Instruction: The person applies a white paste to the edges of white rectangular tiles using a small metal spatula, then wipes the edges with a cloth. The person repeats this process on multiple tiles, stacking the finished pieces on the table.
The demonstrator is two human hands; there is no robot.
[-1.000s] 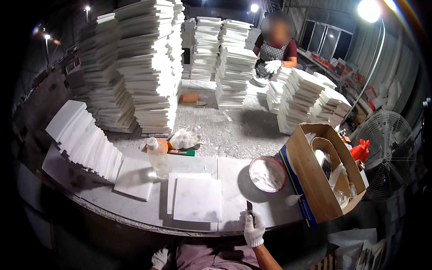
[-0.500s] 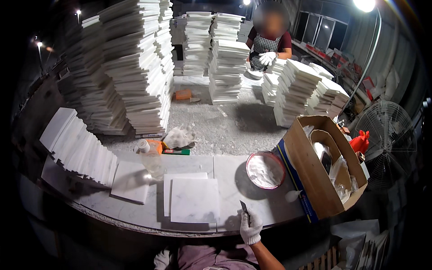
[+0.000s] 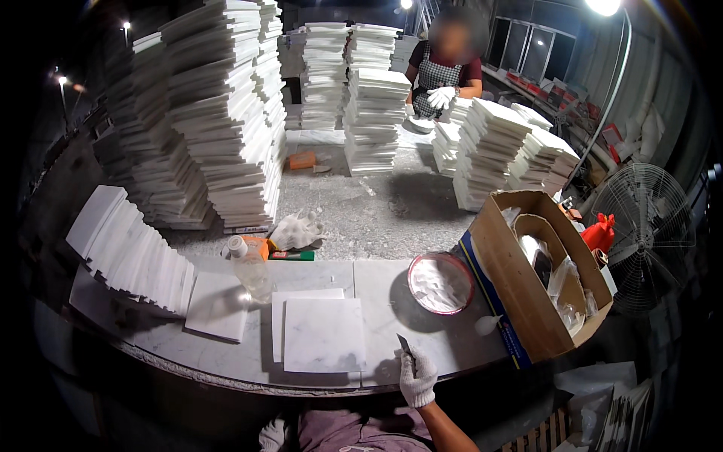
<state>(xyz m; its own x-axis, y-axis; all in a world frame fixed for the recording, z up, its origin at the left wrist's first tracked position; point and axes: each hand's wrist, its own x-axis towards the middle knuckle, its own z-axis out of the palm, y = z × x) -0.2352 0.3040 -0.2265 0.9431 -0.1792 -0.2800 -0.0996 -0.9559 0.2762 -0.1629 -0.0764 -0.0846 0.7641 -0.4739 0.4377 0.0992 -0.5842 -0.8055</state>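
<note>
Worktop [image 3: 375,309] topped by white tiles [image 3: 324,336]; to tiles' right, gloved right hand [image 3: 418,378] seen curled; left hand [image 3: 273,435] low, finger state can't be told; dark blade [image 3: 404,344] clasped in right fingers near worktop's front edge, projected beyond them, long axis slanted, tip pointed forward-left

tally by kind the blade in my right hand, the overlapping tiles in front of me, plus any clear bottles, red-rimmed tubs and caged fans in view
Dark flat blade in your gloved right hand: 1
Overlapping white square tiles: 2
Clear plastic bottle: 1
Red-rimmed round tub: 1
Wire-caged fan: 1
Total: 6
</note>
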